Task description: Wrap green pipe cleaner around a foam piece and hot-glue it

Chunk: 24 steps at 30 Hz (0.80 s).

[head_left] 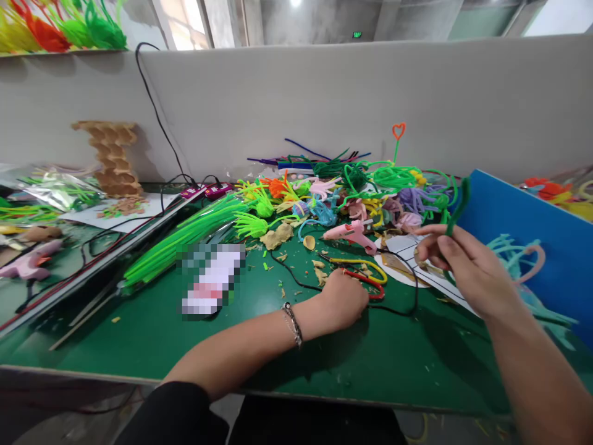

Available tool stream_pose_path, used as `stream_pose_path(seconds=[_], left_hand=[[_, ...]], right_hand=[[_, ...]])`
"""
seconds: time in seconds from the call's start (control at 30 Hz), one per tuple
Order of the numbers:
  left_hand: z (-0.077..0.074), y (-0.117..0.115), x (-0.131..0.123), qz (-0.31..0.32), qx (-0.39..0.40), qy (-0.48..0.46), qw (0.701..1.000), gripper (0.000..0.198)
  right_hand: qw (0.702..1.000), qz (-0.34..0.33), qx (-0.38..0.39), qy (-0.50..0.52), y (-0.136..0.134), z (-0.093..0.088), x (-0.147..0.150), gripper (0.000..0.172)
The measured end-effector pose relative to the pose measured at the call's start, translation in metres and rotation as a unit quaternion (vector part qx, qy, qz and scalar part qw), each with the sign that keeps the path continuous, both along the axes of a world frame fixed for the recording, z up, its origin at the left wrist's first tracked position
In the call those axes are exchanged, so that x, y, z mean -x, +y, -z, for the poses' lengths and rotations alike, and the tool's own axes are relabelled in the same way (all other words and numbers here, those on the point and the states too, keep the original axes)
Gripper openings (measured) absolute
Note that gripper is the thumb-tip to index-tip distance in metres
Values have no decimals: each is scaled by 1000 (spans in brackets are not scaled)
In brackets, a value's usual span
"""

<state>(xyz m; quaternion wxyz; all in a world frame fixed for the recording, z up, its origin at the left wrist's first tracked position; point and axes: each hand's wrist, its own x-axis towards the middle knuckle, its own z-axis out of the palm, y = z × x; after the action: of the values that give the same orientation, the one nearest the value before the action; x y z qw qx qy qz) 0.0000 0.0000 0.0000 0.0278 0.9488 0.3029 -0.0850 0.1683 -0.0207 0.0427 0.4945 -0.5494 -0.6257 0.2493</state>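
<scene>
My right hand (456, 259) is raised over the table's right side, fingers pinched on a dark green pipe cleaner (458, 204) that curves upward from them. My left hand (343, 298) rests on the green table (185, 334), closed over the red-handled scissors (368, 283) lying there; a beaded bracelet circles the wrist. A pink glue gun (349, 233) lies just beyond the scissors, its black cord looping around them. Behind it spreads a heap of coloured pipe cleaner shapes (370, 185).
A bundle of bright green pipe cleaners (185, 238) lies at the left centre beside a blurred-out patch. A blue board (532, 247) with pale teal shapes stands at right. White paper (407, 250) lies under my right hand. A grey partition wall (324, 105) closes the back.
</scene>
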Motion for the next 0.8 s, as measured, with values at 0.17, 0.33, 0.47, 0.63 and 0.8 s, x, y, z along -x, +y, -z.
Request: stream_pose_path(seconds=[0.17, 0.33, 0.47, 0.63, 0.8], left_hand=[[1, -9, -2, 9, -13, -13, 1000, 39], [3, -11, -6, 9, -15, -20, 1000, 17], [1, -7, -4, -7, -11, -27, 1000, 19], [-1, -4, 1, -6, 2, -37, 999, 33], [4, -9, -1, -2, 5, -38, 999, 33]], right_hand=[[999, -23, -12, -45, 5, 2, 6, 23], [993, 8, -26, -118, 6, 6, 5, 22], [986, 33, -58, -155, 4, 4, 5, 25], [974, 26, -97, -205, 1, 8, 3, 22], [962, -31, -83, -259, 1, 17, 2, 21]])
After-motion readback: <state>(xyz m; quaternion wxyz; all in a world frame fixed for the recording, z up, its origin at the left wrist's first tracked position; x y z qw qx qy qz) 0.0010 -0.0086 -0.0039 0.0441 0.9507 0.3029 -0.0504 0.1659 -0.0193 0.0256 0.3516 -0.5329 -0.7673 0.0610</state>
